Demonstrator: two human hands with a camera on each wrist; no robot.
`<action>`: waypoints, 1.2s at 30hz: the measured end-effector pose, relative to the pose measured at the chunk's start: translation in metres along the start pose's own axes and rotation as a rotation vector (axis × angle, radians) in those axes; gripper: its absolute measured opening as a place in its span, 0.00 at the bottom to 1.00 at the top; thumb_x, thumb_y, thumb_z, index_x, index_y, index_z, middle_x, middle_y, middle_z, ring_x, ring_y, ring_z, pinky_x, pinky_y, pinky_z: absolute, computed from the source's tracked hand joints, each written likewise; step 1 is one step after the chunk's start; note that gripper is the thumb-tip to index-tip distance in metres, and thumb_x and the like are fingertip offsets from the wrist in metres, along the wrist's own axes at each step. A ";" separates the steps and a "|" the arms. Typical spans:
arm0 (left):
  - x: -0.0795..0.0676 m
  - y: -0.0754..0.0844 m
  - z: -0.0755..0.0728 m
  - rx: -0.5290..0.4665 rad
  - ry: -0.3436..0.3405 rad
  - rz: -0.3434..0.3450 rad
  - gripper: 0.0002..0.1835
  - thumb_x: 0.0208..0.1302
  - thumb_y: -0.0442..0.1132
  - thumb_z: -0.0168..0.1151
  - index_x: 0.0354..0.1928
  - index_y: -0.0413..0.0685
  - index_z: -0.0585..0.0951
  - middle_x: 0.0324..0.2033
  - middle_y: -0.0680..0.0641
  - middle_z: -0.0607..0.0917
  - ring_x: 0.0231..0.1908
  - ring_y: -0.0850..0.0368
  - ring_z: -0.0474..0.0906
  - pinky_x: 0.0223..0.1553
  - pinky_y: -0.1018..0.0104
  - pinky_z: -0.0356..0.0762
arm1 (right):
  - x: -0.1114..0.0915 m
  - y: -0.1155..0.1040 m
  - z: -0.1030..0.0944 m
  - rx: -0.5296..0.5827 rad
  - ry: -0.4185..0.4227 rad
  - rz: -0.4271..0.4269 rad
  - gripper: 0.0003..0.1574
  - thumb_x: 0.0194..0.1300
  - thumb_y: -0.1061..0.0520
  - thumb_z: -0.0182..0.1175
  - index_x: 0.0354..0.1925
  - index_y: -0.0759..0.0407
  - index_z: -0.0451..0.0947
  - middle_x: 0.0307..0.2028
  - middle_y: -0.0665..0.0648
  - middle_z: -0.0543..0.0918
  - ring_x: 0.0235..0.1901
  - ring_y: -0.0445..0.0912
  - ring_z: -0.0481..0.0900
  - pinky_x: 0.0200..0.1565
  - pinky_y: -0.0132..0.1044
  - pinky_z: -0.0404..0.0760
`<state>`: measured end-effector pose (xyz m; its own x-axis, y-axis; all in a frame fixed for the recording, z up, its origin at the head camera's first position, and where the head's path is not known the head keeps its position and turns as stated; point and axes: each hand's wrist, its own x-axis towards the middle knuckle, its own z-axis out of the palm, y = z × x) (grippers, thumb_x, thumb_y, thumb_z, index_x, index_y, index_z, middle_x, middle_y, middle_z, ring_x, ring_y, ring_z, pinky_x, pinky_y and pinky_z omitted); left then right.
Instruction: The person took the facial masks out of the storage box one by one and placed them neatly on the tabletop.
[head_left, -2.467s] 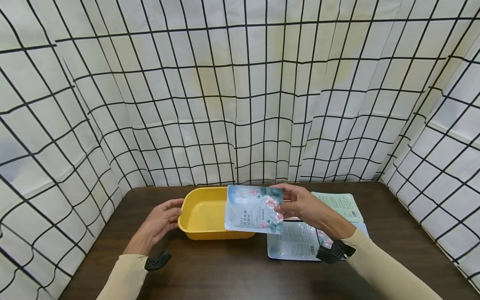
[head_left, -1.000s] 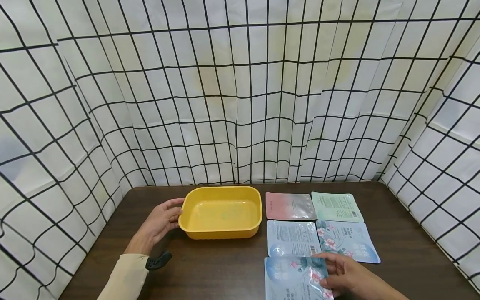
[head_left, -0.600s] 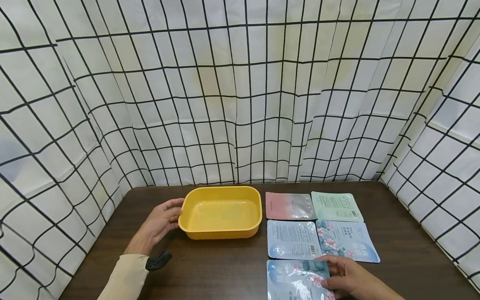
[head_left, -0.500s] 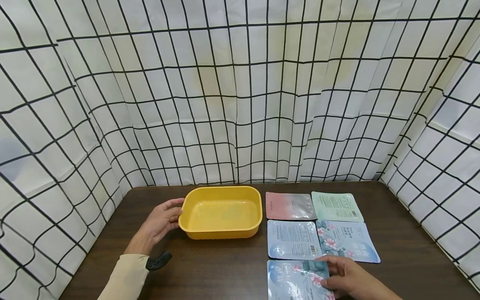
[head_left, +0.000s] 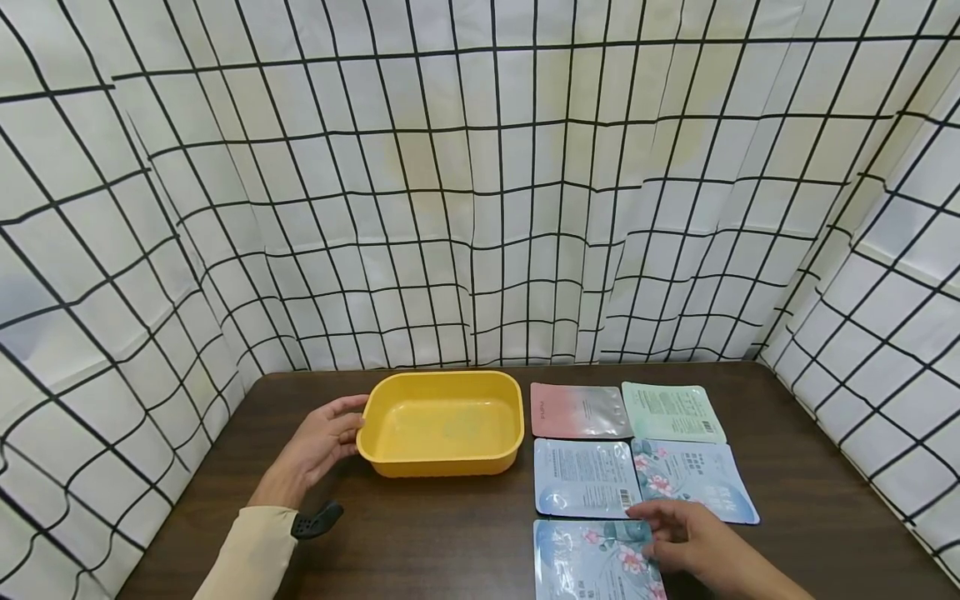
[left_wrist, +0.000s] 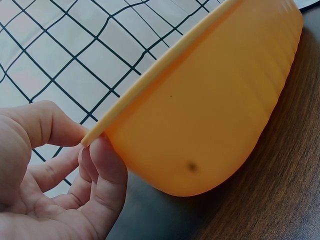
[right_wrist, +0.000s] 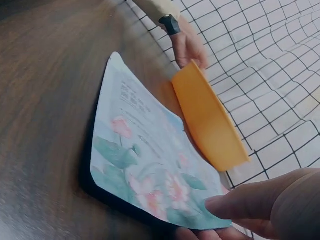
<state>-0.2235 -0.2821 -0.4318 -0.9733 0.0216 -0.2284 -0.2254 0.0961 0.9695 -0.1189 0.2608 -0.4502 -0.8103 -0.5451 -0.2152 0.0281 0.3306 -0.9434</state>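
My left hand (head_left: 320, 442) pinches the left rim of a yellow plastic basin (head_left: 442, 467); in the left wrist view its thumb and fingers (left_wrist: 107, 170) meet at the rim. At the table's front right lies a blue sheet mask packet (head_left: 592, 560) with pink flowers. My right hand (head_left: 693, 542) is at that packet's right edge. The right wrist view shows the thumb (right_wrist: 235, 205) on top of the packet and fingertips under its edge. The packet's near part is cut off by the head view's lower border.
Behind the held packet lie a light blue packet (head_left: 583, 479) printed with text and a flowered blue one (head_left: 701, 479). Farther back are a pink-silver packet (head_left: 581, 411) and a green one (head_left: 672, 412). A white grid-patterned curtain (head_left: 480, 208) encloses the brown table (head_left: 420, 542).
The right hand has carried the flowered packet from over the basin to the front right and lowered it below the others. Lately that hand shifted slightly back. The left hand stays at the basin.
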 end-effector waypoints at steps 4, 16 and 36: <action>0.000 0.000 0.000 0.002 0.001 0.000 0.29 0.74 0.38 0.58 0.74 0.43 0.65 0.55 0.40 0.80 0.40 0.53 0.82 0.45 0.64 0.85 | 0.000 -0.003 -0.003 -0.033 0.030 -0.029 0.25 0.71 0.64 0.57 0.61 0.78 0.72 0.51 0.65 0.82 0.41 0.43 0.80 0.42 0.32 0.83; 0.000 0.000 -0.001 -0.010 0.000 -0.006 0.29 0.74 0.37 0.57 0.73 0.42 0.65 0.51 0.44 0.82 0.40 0.53 0.82 0.45 0.64 0.85 | 0.006 -0.002 -0.005 -0.024 0.073 -0.026 0.23 0.70 0.65 0.58 0.59 0.76 0.73 0.47 0.62 0.82 0.41 0.43 0.81 0.40 0.38 0.86; -0.001 0.002 0.002 0.001 0.015 -0.020 0.29 0.73 0.38 0.57 0.73 0.42 0.65 0.56 0.40 0.80 0.42 0.53 0.82 0.46 0.64 0.84 | 0.010 -0.004 -0.009 -0.174 0.170 -0.030 0.18 0.66 0.64 0.62 0.53 0.70 0.80 0.45 0.62 0.85 0.39 0.44 0.82 0.39 0.33 0.83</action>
<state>-0.2231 -0.2804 -0.4302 -0.9693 0.0049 -0.2460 -0.2444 0.0976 0.9648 -0.1327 0.2606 -0.4464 -0.8964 -0.4243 -0.1278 -0.0872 0.4517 -0.8879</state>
